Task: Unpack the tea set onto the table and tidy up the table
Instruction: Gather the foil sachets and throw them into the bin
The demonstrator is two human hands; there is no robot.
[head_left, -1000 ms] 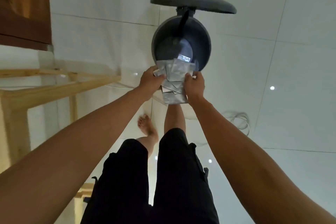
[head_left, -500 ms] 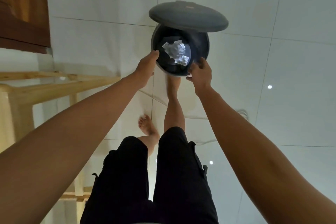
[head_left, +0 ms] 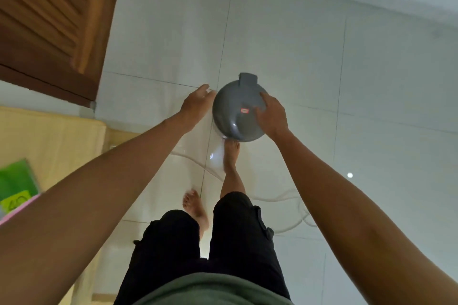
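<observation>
A round grey pedal bin (head_left: 235, 111) stands on the white tiled floor with its lid down, a small red label on top. My left hand (head_left: 195, 104) hovers just left of the lid, fingers apart and holding nothing. My right hand (head_left: 271, 114) is spread over the lid's right side, empty; I cannot tell whether it touches the lid. One bare foot (head_left: 231, 153) sits at the bin's base. The wrappers inside are hidden by the lid.
A pale wooden table (head_left: 49, 141) is at the left with a green sheet (head_left: 14, 181) and a pink edge on it. A brown louvred door (head_left: 49, 20) is at the upper left. A thin white cable (head_left: 280, 198) lies on the floor behind my feet.
The foil wrappers dropped from both hands into the bin. The lid, up before, has come down shut. Both hands are now empty beside and over the lid.
</observation>
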